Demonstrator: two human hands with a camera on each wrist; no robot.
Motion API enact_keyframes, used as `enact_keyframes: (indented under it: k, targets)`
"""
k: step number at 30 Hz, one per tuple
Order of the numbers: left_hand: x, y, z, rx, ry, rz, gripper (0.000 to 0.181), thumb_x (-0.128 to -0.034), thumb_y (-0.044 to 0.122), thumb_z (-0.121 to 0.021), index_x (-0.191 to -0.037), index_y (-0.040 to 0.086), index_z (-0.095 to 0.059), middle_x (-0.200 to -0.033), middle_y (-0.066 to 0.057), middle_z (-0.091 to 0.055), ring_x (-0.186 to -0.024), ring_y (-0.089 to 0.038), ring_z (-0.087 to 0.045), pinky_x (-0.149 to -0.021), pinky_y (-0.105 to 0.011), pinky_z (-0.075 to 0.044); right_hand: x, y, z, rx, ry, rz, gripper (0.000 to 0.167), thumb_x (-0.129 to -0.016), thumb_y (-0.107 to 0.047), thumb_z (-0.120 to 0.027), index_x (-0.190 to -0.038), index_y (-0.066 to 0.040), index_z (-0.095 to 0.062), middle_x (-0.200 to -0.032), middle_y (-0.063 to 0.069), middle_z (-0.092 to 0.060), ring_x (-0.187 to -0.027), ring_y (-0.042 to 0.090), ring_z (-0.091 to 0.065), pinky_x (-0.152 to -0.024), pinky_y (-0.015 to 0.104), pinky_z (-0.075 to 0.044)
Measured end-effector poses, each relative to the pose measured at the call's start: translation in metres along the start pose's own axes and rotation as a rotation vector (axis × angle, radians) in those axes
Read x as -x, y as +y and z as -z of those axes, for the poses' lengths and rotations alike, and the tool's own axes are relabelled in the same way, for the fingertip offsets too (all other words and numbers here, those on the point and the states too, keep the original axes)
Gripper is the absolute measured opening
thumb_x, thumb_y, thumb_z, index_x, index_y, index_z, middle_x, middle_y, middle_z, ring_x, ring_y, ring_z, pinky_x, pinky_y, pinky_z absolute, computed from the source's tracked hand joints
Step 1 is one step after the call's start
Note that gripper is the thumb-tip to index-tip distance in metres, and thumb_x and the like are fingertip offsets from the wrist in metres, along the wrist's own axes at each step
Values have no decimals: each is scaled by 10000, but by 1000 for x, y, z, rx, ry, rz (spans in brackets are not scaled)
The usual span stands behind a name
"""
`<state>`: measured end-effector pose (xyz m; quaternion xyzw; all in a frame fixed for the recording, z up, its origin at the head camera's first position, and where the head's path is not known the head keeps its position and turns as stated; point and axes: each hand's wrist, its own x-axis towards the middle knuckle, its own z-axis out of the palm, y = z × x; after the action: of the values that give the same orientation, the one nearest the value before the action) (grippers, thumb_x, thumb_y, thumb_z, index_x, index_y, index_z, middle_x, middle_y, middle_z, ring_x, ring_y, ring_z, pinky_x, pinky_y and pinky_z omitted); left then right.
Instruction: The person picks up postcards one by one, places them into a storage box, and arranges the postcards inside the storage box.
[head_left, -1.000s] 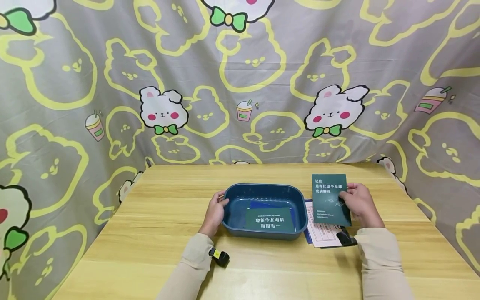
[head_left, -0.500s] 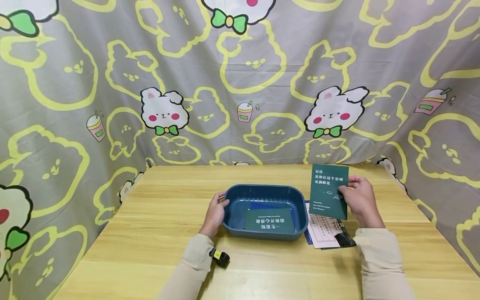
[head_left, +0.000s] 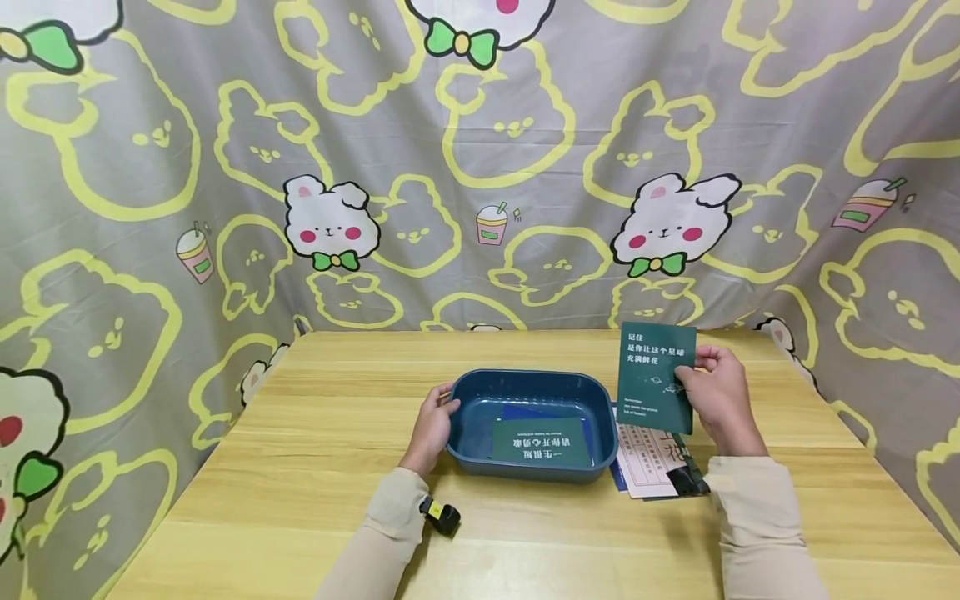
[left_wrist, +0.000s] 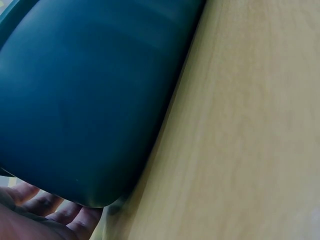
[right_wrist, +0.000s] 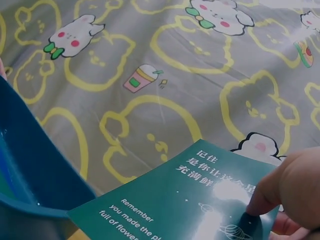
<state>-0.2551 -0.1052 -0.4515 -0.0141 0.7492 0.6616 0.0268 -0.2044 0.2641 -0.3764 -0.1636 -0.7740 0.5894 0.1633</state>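
Note:
My right hand (head_left: 722, 396) pinches a dark green postcard (head_left: 655, 379) by its right edge, thumb on the printed face. The card is raised upright above the right part of the table, its white lettering and small planet drawings showing in the right wrist view too. My left hand (head_left: 432, 429) holds the left end of a blue plastic basin (head_left: 531, 472), thumb at the rim and fingers (left_wrist: 85, 220) against the outer wall. Inside the basin lie a green card (head_left: 542, 442) with upside-down lettering and a blue card (head_left: 517, 411) partly under it.
Right of the basin, overlapping cards lie on the wooden table (head_left: 300, 500), a pale pink one (head_left: 645, 467) among them, partly hidden by the raised card. A patterned curtain (head_left: 420, 125) hangs behind the table and at both sides.
My right hand has lifted the green postcard higher and slightly left, uncovering more of the cards below. My left hand and the basin have stayed in place.

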Motion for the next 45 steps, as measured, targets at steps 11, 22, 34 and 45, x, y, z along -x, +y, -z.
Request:
enact_keyframes:
  k: [11,22,34,45]
  targets:
    - [2,3,-1,-7,-5,-13,379,-1021,125,-423,-1382,11,-437,-1366,-221,-481,-1246,-392,-450,-1034,-580,-320,2,-7,-23,-58,8,94,282,-896,79,-526,-1146,35,-403,-1031,136,-516,-744,5,-561,-632,174,-477]
    - [1,0,0,-6,-3,-12,363,-1014,115,-422,-1364,25,-460,-1362,-194,-490,-1258,-374,-445,-1056,-562,-307,11,-9,-51,-53,-73,139,295,-919,69,-521,-1191,58,-405,-1125,216,-555,-847,94,-572,-684,142,-464]
    - [0,-1,0,-12,5,-9,362,-1009,119,-428,-1359,32,-466,-1345,-186,-505,-1245,-362,-460,-1053,-548,-321,20,-6,-84,-5,-211,287,243,-930,68,-530,-1148,33,-427,-1045,226,-588,-838,243,-570,-681,219,-493]
    - [1,-1,0,-14,4,-23,370,-1015,125,-425,-1369,21,-454,-1348,-189,-502,-1243,-360,-463,-1047,-541,-330,29,7,-109,123,-393,561,251,-857,105,-603,-1070,-4,-528,-946,101,-615,-902,248,-576,-869,453,-469]
